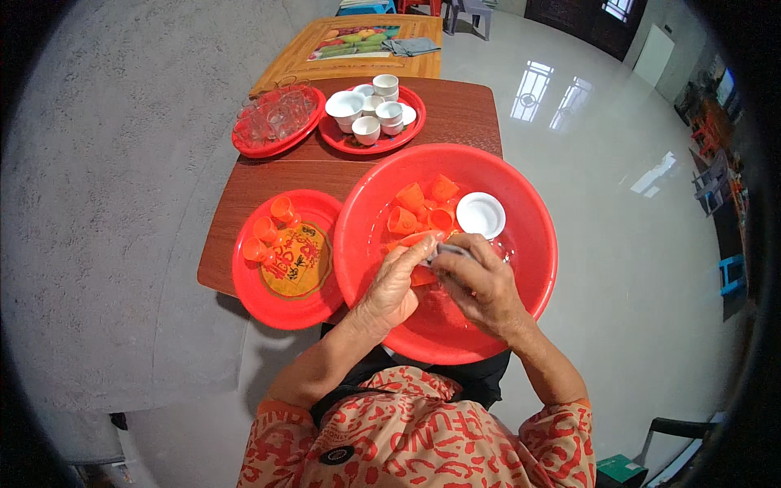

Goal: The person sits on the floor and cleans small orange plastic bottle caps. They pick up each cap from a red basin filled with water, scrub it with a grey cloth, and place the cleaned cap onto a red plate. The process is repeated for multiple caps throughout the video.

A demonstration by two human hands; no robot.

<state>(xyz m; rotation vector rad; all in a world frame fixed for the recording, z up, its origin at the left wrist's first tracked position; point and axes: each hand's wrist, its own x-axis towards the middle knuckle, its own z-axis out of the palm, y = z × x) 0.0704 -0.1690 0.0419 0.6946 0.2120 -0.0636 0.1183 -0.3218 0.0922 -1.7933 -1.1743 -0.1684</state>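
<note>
Over a large red basin (533,268), both my hands meet close together. My left hand (394,285) is closed around a small orange cup (423,276), which is mostly hidden by the fingers. My right hand (478,281) grips a grey cloth (452,250) pressed against it. In the basin beyond my hands lie several orange cups (411,196), some on their sides, and a white bowl (481,215) sits to their right. Left of the basin, a red tray (272,313) with a yellow patterned centre carries several more orange cups (283,210).
Behind, a red tray of clear glasses (281,114) stands beside another with white cups and bowls (366,128) on the brown table (455,114). A wooden table (293,57) further back bears a folded cloth (411,46). A grey wall (122,203) rises on the left.
</note>
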